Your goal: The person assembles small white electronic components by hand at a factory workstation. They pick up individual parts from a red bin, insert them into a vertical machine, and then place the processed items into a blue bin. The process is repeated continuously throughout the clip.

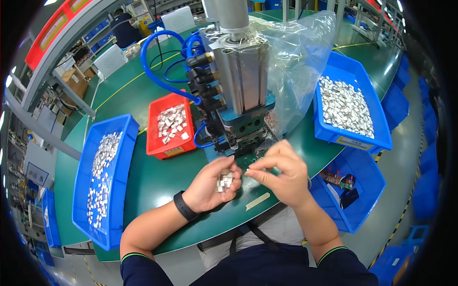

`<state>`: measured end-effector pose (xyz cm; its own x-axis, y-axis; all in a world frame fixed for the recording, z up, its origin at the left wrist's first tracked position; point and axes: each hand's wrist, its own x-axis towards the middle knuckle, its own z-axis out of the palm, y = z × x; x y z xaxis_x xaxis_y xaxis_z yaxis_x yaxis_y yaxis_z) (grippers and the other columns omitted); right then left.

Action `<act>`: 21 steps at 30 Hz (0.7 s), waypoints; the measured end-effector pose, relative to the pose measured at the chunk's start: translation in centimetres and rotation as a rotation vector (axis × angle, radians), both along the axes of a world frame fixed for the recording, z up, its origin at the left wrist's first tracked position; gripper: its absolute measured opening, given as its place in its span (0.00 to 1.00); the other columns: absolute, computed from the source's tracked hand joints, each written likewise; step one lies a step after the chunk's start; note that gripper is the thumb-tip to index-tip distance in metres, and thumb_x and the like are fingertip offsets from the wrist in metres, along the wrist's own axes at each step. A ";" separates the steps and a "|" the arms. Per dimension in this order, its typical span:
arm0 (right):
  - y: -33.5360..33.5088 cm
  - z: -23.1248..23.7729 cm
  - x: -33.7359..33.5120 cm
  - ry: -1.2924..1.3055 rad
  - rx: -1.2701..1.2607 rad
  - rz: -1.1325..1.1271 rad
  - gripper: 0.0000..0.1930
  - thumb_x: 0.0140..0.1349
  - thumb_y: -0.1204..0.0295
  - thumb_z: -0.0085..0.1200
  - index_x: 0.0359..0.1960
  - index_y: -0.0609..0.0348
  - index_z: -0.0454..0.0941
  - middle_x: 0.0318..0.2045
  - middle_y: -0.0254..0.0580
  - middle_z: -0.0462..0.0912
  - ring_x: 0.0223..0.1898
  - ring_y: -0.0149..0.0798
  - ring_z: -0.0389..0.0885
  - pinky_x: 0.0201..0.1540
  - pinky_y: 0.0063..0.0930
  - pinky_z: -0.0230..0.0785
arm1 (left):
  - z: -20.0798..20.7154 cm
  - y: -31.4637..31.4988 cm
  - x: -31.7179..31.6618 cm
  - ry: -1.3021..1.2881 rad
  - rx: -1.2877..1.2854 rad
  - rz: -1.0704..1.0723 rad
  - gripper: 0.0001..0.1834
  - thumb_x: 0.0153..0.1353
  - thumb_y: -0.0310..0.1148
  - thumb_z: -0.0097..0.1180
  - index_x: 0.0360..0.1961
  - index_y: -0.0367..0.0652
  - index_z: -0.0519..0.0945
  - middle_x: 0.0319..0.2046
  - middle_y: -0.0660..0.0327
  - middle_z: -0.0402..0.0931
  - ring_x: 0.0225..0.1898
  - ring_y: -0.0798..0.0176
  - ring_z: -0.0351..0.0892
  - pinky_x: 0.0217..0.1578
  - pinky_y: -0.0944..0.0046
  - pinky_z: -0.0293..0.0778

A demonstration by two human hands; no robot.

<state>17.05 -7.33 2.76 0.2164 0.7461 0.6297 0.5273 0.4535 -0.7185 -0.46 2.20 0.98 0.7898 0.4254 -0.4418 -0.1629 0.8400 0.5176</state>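
Cupped palm up, my left hand point(208, 188) holds a handful of small white-and-silver parts point(224, 181); its fingers curl round them. Just to its right, my right hand point(285, 175) pinches a tiny whitish part point(247, 170) between thumb and fingertips, close to the left hand's fingers. Both hands are above the green table point(162, 190), in front of a metal pneumatic press point(243, 81). The press's lower tooling point(245, 136) lies just beyond the hands. A strip of beige tape point(257, 201) is on the table near its front edge.
A long blue bin point(125, 157) of small parts stands left, a red bin point(164, 151) beside the press. Another full blue bin point(353, 66) is at the right, above a lower blue bin point(367, 186) with tools. Blue air hoses point(145, 57) and a clear plastic bag point(305, 52) flank the press.
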 end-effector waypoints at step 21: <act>0.5 -2.6 -0.1 -0.021 -0.084 -0.173 0.07 0.48 0.80 0.64 0.26 0.61 0.76 0.23 0.37 0.77 0.28 0.35 0.73 0.35 0.28 0.65 | -0.6 -0.5 -0.8 0.015 0.114 0.096 0.07 0.65 0.29 0.51 0.41 0.38 0.75 0.25 0.61 0.70 0.20 0.69 0.68 0.11 0.71 0.60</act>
<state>16.93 -6.83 0.14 0.3335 0.7489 0.5727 0.6071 0.2941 -0.7382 -1.28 1.72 0.36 0.7365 0.5470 -0.3980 -0.2315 0.7566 0.6115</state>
